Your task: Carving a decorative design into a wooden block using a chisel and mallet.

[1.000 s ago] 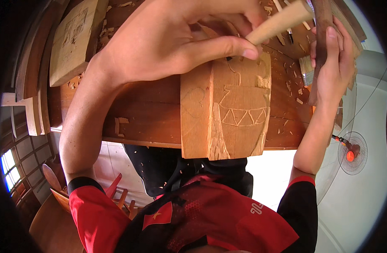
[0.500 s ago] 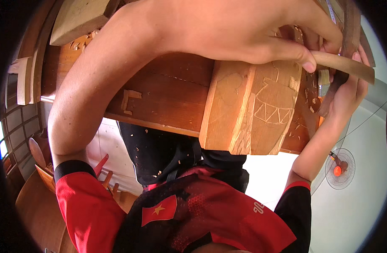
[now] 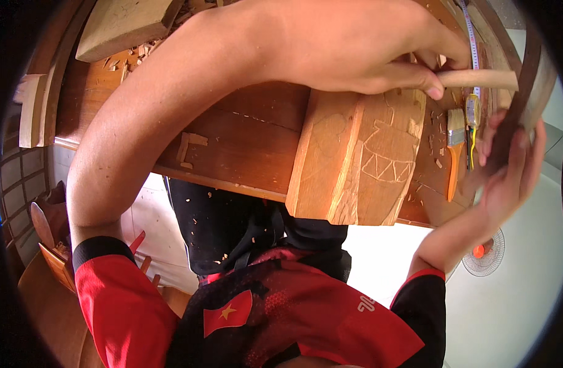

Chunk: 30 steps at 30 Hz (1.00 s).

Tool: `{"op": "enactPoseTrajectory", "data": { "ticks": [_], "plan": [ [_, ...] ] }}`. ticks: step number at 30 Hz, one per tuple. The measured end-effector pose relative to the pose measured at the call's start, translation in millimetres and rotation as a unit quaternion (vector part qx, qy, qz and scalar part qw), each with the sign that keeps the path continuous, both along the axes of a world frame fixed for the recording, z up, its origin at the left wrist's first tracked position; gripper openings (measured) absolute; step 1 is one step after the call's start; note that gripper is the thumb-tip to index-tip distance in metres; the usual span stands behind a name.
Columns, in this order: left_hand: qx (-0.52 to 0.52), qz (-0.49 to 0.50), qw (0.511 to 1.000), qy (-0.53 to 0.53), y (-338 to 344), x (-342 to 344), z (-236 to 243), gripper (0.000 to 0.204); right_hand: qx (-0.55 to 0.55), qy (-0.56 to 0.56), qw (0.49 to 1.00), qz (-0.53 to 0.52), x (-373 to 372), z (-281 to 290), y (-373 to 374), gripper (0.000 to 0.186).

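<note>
My left hand [image 3: 367, 55] reaches over the block from the left, its thumb and fingers closed round a pale wooden handle [image 3: 481, 80]. Whatever lies at the handle's inner end is hidden by the hand. Under the wrist sits a pale wooden block [image 3: 379, 147] with angled faces, its upper face cut with outlines and a zigzag band. At the right, my right hand [image 3: 508, 165] is wrapped round a dark wooden bar [image 3: 519, 116], partly blurred. The bar stands apart from my body, near the handle's outer end; whether they touch I cannot tell.
An orange-handled brush [image 3: 455, 144] and a tape measure [image 3: 473, 110] lie right of the block on the brown table [image 3: 251, 122]. Wood chips [image 3: 192, 147] are scattered about. A thick board [image 3: 125, 27] lies at the far left; a fan [image 3: 484, 253] stands beyond the right arm.
My right hand and the dark bar have moved outward to the right, uncovering the brush and tape measure. The left hand still grips the handle, which shows at a slightly different angle.
</note>
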State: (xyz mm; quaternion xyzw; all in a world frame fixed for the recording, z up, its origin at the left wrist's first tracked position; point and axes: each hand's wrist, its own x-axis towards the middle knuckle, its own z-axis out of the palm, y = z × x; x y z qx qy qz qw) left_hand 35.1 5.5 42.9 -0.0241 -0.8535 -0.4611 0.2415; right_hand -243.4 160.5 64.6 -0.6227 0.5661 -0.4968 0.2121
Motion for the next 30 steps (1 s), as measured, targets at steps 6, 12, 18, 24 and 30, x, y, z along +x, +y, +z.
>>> {"op": "enactPoseTrajectory", "data": {
  "ticks": [6,12,18,24,30],
  "plan": [
    [-0.097,0.081,0.991,0.046,11,-7,-23,0.019,-0.093,0.119,0.983,-0.103,29,30,37,0.047],
    [0.014,0.062,0.973,-0.223,19,-6,24,0.022,-0.085,0.176,0.953,-0.230,43,34,50,0.050],
    [-0.029,0.026,0.999,-0.025,11,0,-11,0.025,0.020,0.214,0.956,-0.199,59,36,45,0.046],
    [-0.041,0.084,0.963,-0.253,20,-19,22,0.027,0.076,0.208,0.966,-0.131,28,28,42,0.051],
    [-0.115,0.107,0.987,-0.044,16,-25,-32,0.025,0.085,0.036,0.995,-0.025,46,18,7,0.054]
  ]
}}
